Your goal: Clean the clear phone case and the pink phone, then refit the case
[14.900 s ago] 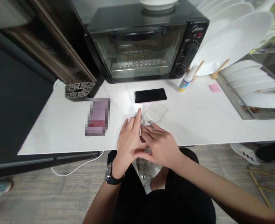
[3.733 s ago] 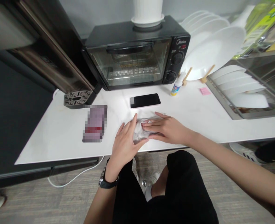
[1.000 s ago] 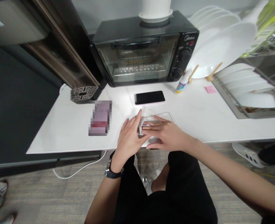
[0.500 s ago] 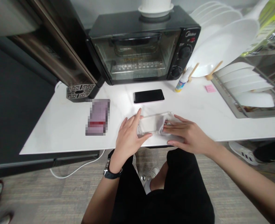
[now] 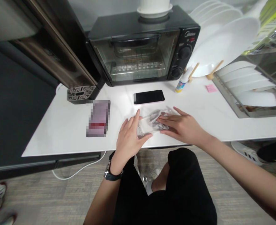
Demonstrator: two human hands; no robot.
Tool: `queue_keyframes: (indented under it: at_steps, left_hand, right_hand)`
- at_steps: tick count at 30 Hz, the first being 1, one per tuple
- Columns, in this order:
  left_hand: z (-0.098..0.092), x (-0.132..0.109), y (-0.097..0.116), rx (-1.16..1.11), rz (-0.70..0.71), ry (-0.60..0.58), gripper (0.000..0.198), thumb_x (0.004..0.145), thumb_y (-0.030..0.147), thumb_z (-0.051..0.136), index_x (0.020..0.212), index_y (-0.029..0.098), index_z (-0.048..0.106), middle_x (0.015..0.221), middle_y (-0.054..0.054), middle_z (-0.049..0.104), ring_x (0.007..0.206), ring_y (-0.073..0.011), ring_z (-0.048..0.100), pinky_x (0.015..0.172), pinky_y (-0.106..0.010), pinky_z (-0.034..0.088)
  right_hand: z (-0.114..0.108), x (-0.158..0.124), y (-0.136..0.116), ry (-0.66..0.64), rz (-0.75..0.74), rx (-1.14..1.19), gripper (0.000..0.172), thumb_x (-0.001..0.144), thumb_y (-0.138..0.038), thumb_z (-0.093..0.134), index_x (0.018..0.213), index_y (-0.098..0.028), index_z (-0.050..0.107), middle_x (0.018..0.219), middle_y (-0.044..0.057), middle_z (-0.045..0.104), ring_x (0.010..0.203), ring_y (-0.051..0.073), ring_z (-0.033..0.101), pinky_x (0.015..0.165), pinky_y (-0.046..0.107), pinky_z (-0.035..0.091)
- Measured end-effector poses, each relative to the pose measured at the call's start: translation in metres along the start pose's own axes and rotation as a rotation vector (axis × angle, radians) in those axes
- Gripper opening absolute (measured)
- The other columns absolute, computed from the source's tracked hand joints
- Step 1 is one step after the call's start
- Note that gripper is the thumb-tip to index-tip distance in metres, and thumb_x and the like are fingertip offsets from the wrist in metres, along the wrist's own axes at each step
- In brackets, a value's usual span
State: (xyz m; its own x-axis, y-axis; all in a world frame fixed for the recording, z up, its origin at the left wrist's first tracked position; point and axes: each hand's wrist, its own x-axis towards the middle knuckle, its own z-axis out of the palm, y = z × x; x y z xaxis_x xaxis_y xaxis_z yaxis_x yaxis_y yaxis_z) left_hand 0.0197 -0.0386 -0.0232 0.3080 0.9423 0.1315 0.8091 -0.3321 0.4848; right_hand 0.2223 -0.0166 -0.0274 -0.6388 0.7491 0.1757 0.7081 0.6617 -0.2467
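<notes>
A clear phone case [image 5: 144, 126] lies near the front edge of the white table [image 5: 65, 128]. My left hand [image 5: 128, 138] grips the case's left end, thumb on the near side and fingers on the far side. My right hand [image 5: 183, 126] lies over the case's right part. Its fingers are pressed together on a crumpled white cloth [image 5: 157, 120] that sits in the case. A black phone [image 5: 149, 97] lies screen up just beyond the case. A watch is on my left wrist.
A black toaster oven [image 5: 140, 47] stands at the back, with a drip tray [image 5: 80, 93] to its left. A blurred pink item [image 5: 98, 118] lies left of my hands. A small bottle [image 5: 182, 83], a pink note [image 5: 210, 88], white plates [image 5: 224, 47] and a dish rack [image 5: 231, 97] are on the right.
My right hand has slid the cloth left from the case's right end toward its middle. My left hand has kept its hold on the left end.
</notes>
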Motion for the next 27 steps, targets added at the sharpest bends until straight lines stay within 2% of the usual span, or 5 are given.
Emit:
queue_keyframes:
  at_steps: [6,13,18,24,27]
  left_hand:
    - [0.002,0.000,0.000,0.006,0.020,-0.004,0.067,0.066,0.034,0.046,0.118,0.027,0.004,0.113,-0.001,0.035,0.106,-0.0178,0.027,0.093,-0.037,0.011]
    - [0.000,0.001,-0.001,0.004,0.030,-0.022,0.069,0.065,0.031,0.049,0.118,0.027,0.006,0.111,-0.002,0.036,0.105,-0.0178,0.029,0.092,-0.035,0.016]
    - [0.001,0.001,-0.001,-0.017,0.012,0.005,0.066,0.067,0.037,0.045,0.119,0.025,0.006,0.109,-0.003,0.037,0.103,-0.0190,0.031,0.089,-0.036,0.021]
    - [0.003,0.001,-0.002,0.005,0.013,0.017,0.067,0.066,0.035,0.046,0.119,0.023,0.005,0.108,-0.004,0.039,0.104,-0.0194,0.031,0.090,-0.038,0.019]
    - [0.004,0.001,-0.002,0.008,0.028,0.019,0.071,0.065,0.033,0.048,0.119,0.023,0.003,0.110,-0.004,0.038,0.105,-0.0195,0.030,0.091,-0.039,0.016]
  right_hand:
    - [-0.009,-0.020,-0.003,-0.056,0.002,0.019,0.045,0.069,-0.042,0.039,0.110,-0.025,0.034,0.106,0.000,0.045,0.102,0.019,0.036,0.095,0.040,0.009]
    - [0.009,0.017,-0.040,-0.047,-0.161,0.153,0.046,0.069,-0.048,0.034,0.108,-0.023,0.035,0.105,0.000,0.047,0.102,0.016,0.036,0.095,0.039,0.009]
    - [0.011,0.024,-0.020,-0.034,-0.105,0.057,0.042,0.074,-0.043,0.030,0.111,-0.024,0.032,0.109,0.000,0.042,0.103,0.015,0.034,0.094,0.040,0.004]
    - [-0.005,-0.008,0.006,-0.019,0.055,-0.038,0.043,0.072,-0.041,0.034,0.112,-0.024,0.031,0.110,0.001,0.041,0.102,0.018,0.036,0.094,0.041,0.005]
    - [-0.007,-0.018,0.001,-0.043,0.018,0.009,0.045,0.070,-0.041,0.038,0.111,-0.025,0.033,0.107,0.000,0.044,0.101,0.018,0.037,0.095,0.040,0.008]
